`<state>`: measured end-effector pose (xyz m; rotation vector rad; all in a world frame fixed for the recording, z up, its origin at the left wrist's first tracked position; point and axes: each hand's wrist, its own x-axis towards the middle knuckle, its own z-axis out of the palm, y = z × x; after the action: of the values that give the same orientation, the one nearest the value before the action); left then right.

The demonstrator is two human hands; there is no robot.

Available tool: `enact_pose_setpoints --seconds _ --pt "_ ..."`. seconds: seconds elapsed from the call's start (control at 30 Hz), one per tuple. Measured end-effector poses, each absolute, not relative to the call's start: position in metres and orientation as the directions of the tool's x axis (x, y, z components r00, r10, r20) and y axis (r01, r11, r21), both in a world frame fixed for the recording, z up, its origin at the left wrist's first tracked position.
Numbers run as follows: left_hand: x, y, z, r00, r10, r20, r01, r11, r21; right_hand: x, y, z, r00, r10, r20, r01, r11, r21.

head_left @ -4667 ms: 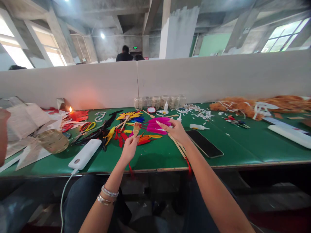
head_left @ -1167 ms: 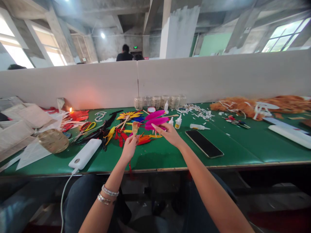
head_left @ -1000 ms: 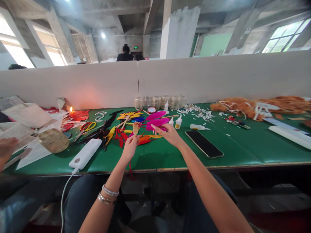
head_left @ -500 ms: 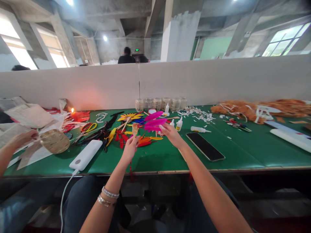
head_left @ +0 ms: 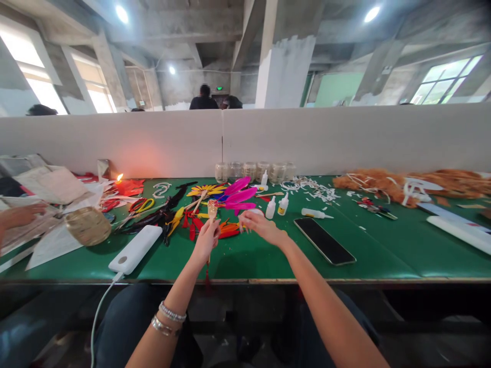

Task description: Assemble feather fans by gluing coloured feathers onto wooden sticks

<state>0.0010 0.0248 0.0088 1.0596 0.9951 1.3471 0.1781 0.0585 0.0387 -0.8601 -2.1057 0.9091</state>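
Note:
My left hand (head_left: 207,237) is closed around the pale handle of a stick (head_left: 212,210) with a glittery, amber-looking upper end. Magenta feathers (head_left: 241,197) fan out to the right from beside that end; how they join it is hard to see. Just below the feather tips hovers my right hand (head_left: 263,226), its fingers bent and slightly apart, with nothing visible in them. Under and around my hands lie orange-red feathers (head_left: 230,230), yellow feathers (head_left: 176,219) and a fan of yellow petal-like pieces (head_left: 207,190).
Small glue bottles (head_left: 283,204) and a phone (head_left: 324,241) lie to the right. Glass jars (head_left: 249,172) line the partition. At left are a white power bank (head_left: 136,249), yellow-handled scissors (head_left: 144,205), a lit flame (head_left: 119,177), and another person's hand (head_left: 23,215).
My right hand has come off the magenta feathers, moving down and left. The left hand keeps hold of the stick. The other person's hand at left has shifted further left.

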Motion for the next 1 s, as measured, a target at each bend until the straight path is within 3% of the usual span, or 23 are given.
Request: enact_pose_setpoints --seconds 0.17,0.3,0.43,0.67,1.0 --pt "0.012 0.020 0.003 0.100 0.995 0.017 -0.164 -0.001 0.986 0.143 0.051 0.019 -0.295 0.861 0.414 0.220 0.483 -0.848" --pt "0.022 0.017 -0.001 0.163 0.987 0.014 -0.170 0.014 0.985 0.130 0.049 0.013 -0.043 0.857 0.513 0.055 0.515 -0.855" --pt "0.028 0.014 -0.005 0.184 0.981 0.062 -0.176 -0.029 0.984 0.128 0.049 0.010 0.123 0.849 0.514 -0.032 0.522 -0.853" --pt "0.030 0.013 -0.006 0.173 0.976 0.128 -0.126 -0.107 0.986 0.132 0.054 0.003 0.236 0.889 0.394 -0.054 0.416 -0.908" --pt "0.029 0.012 -0.005 0.148 0.977 0.154 -0.114 -0.138 0.984 0.134 0.053 0.007 0.203 0.817 0.540 0.103 0.531 -0.841"
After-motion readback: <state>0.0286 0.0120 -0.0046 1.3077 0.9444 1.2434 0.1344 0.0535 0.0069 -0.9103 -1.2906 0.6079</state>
